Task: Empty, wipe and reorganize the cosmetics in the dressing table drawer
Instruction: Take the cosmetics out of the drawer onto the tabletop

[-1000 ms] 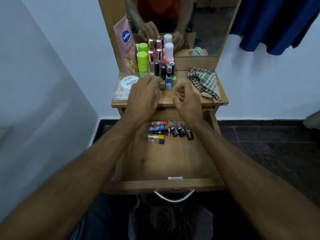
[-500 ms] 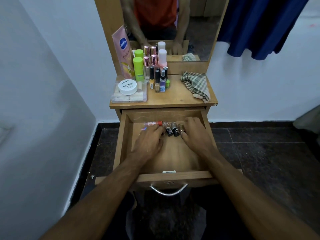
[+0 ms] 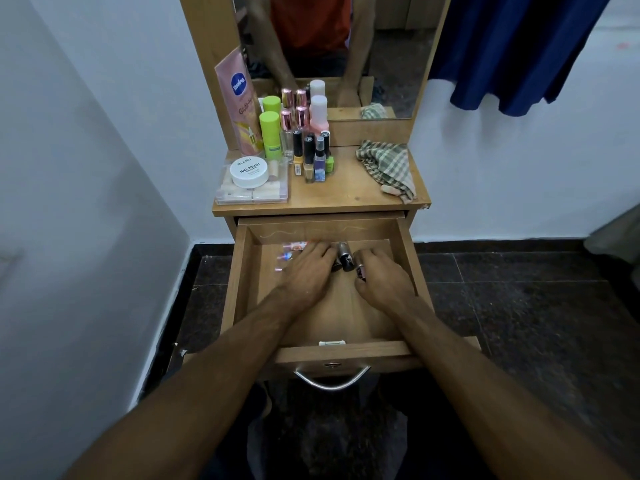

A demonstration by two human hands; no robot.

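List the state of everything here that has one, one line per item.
drawer: pulled open, small cosmetics at its back.
left hand: fingers spread flat over the small tubes.
right hand: curled round a small bottle.
dark bottles: lying between the hands.
checked cloth: crumpled on the tabletop.
nail polish tub: lidded, on a clear box.
green bottle: upright, capped.
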